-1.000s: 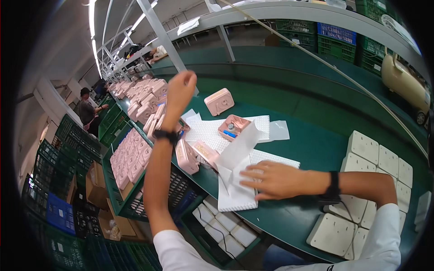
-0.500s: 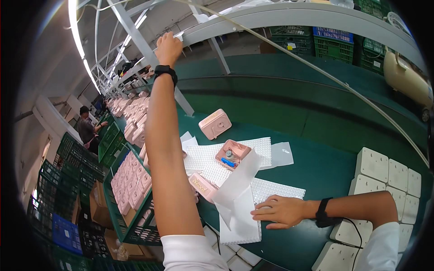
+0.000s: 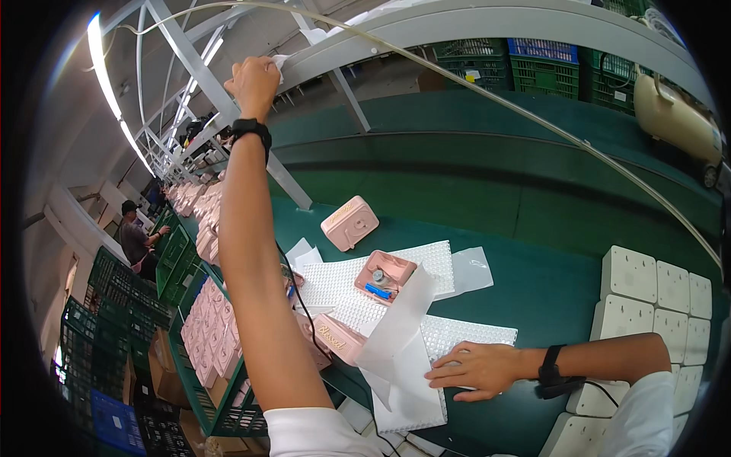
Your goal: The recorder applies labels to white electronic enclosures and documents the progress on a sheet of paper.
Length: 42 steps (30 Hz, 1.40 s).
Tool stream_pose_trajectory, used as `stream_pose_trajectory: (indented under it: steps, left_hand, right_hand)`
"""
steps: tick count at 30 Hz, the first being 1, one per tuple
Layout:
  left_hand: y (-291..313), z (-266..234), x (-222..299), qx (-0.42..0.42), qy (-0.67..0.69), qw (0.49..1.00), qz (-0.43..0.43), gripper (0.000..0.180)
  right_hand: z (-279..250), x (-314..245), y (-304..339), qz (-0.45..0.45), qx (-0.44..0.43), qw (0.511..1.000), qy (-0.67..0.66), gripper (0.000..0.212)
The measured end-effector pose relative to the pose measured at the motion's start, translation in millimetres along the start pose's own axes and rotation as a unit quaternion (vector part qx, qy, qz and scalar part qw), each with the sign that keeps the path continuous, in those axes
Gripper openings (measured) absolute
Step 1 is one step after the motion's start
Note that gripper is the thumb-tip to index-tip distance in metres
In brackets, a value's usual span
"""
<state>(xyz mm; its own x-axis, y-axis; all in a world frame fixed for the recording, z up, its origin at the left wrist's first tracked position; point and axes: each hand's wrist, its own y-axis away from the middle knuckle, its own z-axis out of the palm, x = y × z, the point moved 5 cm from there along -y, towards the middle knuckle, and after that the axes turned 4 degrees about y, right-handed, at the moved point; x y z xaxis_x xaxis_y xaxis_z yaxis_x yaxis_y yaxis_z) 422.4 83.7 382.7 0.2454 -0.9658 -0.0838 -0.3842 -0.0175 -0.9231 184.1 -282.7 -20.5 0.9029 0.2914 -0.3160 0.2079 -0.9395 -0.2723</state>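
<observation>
1. Curled fingers mark the left hand, upper left of the frame, beside a piece of white paper and the grey rail; whether it grips the paper, I cannot tell.
2. Right hand, lower right of centre, lies palm down, fingers loosely spread and closed on nothing, at the edge of the white sheet, whose translucent flap stands up.
3. An open pink case, at centre on bumpy white wrap, holds a grey cylinder and a blue part.
4. At lower left, a green crate carries rows of pink cases.
5. Compared with one second ago, the left hand is higher, having left the pink pile; the right hand remains by the sheet.
</observation>
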Motion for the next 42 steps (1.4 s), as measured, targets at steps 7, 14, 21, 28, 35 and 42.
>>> stream_pose_trajectory:
  steps: [7, 14, 21, 28, 35, 42]
  left_hand:
    - [83, -120, 63, 0.136, 0.078, 0.967, 0.203, 0.014]
    - [342, -297, 223, -0.074, 0.099, 0.913, 0.388, 0.023]
    - [467, -411, 311, -0.146, 0.328, 0.908, 0.215, 0.027]
    - [519, -455, 363, -0.171, 0.652, 0.685, -0.278, 0.035]
    - [573, -501, 448, -0.412, 0.714, 0.295, -0.482, 0.030]
    - [557, -506, 487, -0.457, 0.659, 0.486, -0.347, 0.021]
  right_hand:
    - [10, -1, 2, 0.002, -0.001, 1.000, 0.001, 0.049]
    - [15, -12, -1, 0.020, 0.053, 0.998, 0.041, 0.049]
    - [-36, -184, 134, 0.428, 0.292, 0.535, -0.667, 0.043]
    - [-35, -304, 216, 0.454, 0.404, 0.597, -0.523, 0.031]
    - [-13, -353, 289, 0.459, 0.429, 0.605, -0.489, 0.033]
    - [-48, -400, 311, 0.445, 0.457, 0.767, 0.069, 0.032]
